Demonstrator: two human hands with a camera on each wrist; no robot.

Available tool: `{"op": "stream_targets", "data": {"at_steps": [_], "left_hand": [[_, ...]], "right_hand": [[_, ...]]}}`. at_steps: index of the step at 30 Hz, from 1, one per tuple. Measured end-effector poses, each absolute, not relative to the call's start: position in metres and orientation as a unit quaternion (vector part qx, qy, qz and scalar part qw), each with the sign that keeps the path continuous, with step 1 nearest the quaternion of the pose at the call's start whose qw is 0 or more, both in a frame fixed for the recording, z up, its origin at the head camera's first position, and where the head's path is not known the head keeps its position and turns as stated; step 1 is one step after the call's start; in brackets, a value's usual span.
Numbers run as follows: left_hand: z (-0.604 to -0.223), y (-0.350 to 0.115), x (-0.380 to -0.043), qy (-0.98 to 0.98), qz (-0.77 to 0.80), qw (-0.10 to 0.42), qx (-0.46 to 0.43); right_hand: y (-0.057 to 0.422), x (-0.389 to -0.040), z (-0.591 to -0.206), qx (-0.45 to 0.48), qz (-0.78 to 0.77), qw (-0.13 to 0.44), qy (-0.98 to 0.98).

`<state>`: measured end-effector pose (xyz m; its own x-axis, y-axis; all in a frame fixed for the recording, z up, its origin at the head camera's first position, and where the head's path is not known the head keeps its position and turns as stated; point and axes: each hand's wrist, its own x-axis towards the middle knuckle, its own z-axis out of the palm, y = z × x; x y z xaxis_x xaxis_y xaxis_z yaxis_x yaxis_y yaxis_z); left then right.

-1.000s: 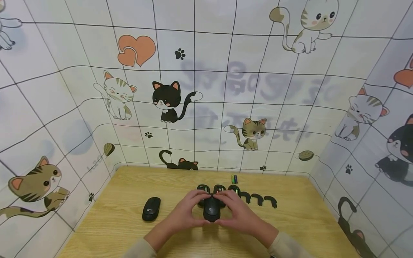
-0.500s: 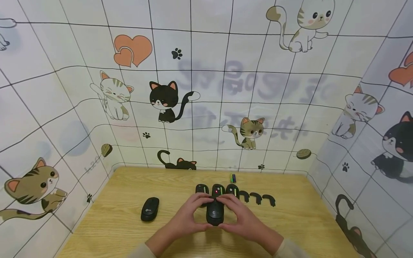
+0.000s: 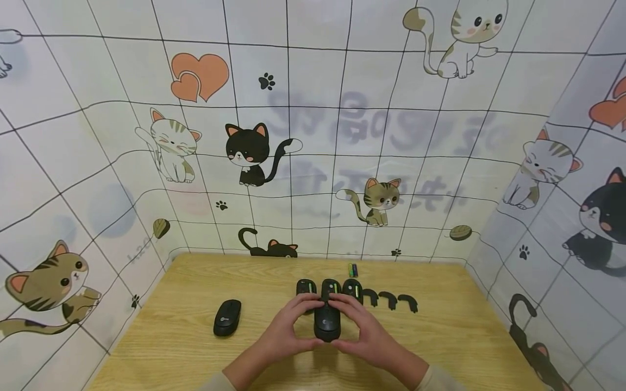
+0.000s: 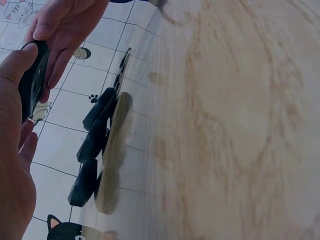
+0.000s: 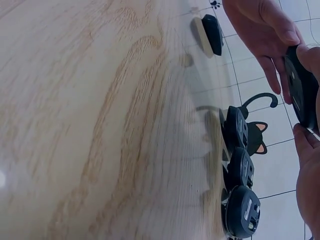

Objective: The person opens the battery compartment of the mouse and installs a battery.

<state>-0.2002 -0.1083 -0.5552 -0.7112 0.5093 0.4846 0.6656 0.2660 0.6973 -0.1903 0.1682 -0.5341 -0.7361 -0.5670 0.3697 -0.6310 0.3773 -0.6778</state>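
Note:
A black computer mouse (image 3: 327, 323) is held upright-side up between both hands, raised above the table in the wrist views. My left hand (image 3: 289, 327) pinches its left part, fingers at the far end and thumb at the near end. My right hand (image 3: 363, 328) grips it the same way from the right. In the left wrist view the mouse (image 4: 36, 80) shows its dark underside edge-on. Just beyond the hands, several more black mice lie in a row, the middle one (image 3: 331, 287) with its underside and a bright greenish strip showing.
Another black mouse (image 3: 227, 317) lies on the wooden table (image 3: 171, 347) at left. Right of the row lie several curved black covers (image 3: 388, 300). Small green and blue batteries (image 3: 353, 270) sit behind the row. A cat-printed sheet (image 3: 313, 136) walls in the back and sides.
Both hands and the held mouse have come slightly nearer and to the right, uncovering more of the row. A red light spot on the middle mouse is gone.

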Motion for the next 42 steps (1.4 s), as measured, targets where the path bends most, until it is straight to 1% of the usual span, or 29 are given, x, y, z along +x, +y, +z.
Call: {"op": "stream_targets", "data": {"at_steps": [5,8,13,19,29,36,42], "left_hand": [[-0.555,-0.106,-0.199,-0.775,-0.483,0.116,-0.39],[-0.553,-0.104,-0.197,-0.772,-0.488,0.123,-0.39],[-0.553,-0.102,-0.195,-0.772,-0.515,0.095,-0.359],[-0.555,-0.1,-0.195,-0.755,-0.555,0.074,-0.342],[-0.555,-0.096,-0.194,-0.726,-0.605,0.055,-0.321],[-0.552,-0.094,-0.192,-0.734,-0.586,0.079,-0.333],[-0.549,-0.093,-0.192,-0.745,-0.571,0.076,-0.335]], "right_hand": [[0.165,-0.189,-0.536,0.37,0.444,0.063,-0.814],[0.164,-0.187,-0.535,0.376,0.458,0.081,-0.801],[0.162,-0.186,-0.535,0.373,0.487,0.068,-0.787],[0.163,-0.185,-0.536,0.374,0.495,0.047,-0.783],[0.165,-0.188,-0.533,0.403,0.478,0.07,-0.778],[0.164,-0.188,-0.532,0.371,0.476,0.031,-0.797],[0.166,-0.19,-0.533,0.358,0.449,0.003,-0.819]]}}
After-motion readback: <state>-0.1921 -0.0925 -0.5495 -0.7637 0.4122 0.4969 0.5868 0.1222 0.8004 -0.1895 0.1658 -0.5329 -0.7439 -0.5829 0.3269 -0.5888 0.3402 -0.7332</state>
